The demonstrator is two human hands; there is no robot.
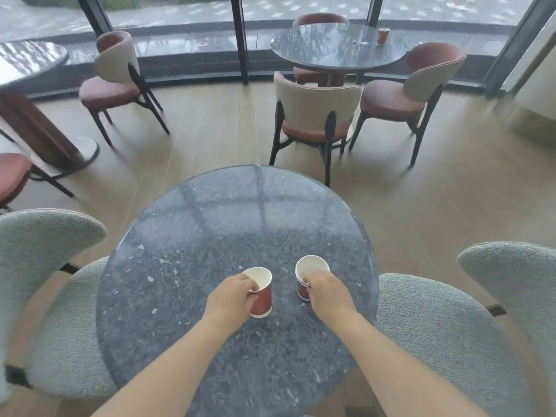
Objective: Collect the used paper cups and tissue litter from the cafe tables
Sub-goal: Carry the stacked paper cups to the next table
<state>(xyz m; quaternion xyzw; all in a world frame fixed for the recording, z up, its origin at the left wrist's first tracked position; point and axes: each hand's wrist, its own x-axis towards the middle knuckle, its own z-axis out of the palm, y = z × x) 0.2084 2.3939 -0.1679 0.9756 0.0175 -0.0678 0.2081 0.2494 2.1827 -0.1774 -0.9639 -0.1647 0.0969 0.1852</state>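
Left hand (230, 297) fingers (250, 285) grasp one red paper cup (263, 299); right hand (328, 294) fingers (311, 281) grasp stacked cups (311, 267).

your near table (210, 236) is polished dark stone, speckled white, glossy enough to throw reflections. on it, the left paper cup (262, 302) is matt rust-red paper outside, smooth white inside; the right paper cup (311, 266), same paper. either side of the table, the grey chairs (48, 245) wear a nubbly, rough cloth. beyond the table, the floor (210, 130) is pale wood-look planks with a satin sheen, and the far chair (319, 94) has a smooth cream back.
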